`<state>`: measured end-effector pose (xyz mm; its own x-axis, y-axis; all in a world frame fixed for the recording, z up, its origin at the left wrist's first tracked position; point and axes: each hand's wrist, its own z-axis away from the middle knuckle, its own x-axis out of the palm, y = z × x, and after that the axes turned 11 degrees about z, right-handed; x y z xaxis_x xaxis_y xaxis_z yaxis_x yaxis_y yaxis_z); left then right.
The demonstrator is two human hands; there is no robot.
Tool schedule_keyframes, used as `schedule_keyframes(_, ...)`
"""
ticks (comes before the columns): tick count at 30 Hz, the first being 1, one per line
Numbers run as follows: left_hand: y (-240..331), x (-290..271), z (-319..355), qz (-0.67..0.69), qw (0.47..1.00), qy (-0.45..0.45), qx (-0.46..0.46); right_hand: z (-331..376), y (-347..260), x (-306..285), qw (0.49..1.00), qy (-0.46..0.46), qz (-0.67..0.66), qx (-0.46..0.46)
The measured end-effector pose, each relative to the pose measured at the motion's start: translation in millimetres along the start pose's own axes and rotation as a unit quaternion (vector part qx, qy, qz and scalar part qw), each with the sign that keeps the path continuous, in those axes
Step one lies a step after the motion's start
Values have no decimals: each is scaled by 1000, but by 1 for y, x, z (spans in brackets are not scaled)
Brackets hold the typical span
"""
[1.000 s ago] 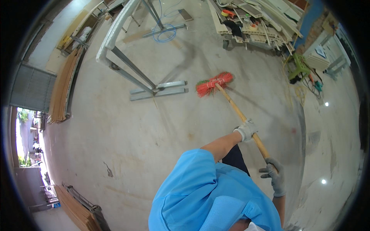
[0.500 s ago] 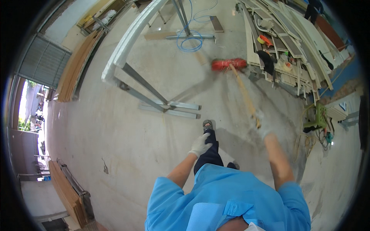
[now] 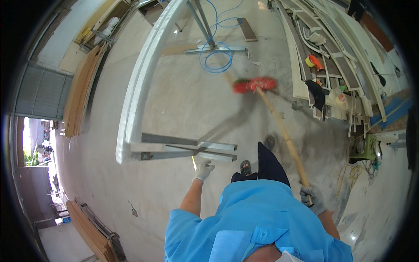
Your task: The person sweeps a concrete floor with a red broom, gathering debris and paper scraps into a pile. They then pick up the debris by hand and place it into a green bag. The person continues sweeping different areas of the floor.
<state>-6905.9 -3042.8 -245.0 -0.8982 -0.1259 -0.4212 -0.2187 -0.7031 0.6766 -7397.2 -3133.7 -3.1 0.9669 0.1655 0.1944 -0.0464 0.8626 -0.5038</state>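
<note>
My right hand (image 3: 313, 198), in a grey glove, is wrapped round the lower end of a broom's wooden handle (image 3: 286, 135). The handle slants away from me to the broom's red head (image 3: 255, 84), slightly blurred on the floor. My left hand (image 3: 202, 170), in a pale glove, hangs free with its fingers apart and nothing in them. In this view it appears just below the metal feet (image 3: 214, 146) of a stand; whether it touches them I cannot tell. The stand carries a long, pale wrapped bar (image 3: 146, 74).
On the right lies a heap of long strips and panels (image 3: 338, 56), with an orange tape dispenser (image 3: 315, 62) on it. A coiled blue hose (image 3: 217, 59) lies ahead by another stand foot. Brown boards (image 3: 83, 87) lean at left. A green stool (image 3: 369, 148) is at right.
My right hand has come back toward my body with the broom handle. My left hand has swung forward and left, away from my leg. I have stepped forward, closer to the stand.
</note>
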Motion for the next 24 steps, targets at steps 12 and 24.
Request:
schedule_keyframes(12,213,-27,-127,18,999,11,50,-350,-259,27,990,85,72,-90)
schedule_keyframes(24,175,-86,-291,27,983,-120,-134,-188,-234,17,989,71,59,-116)
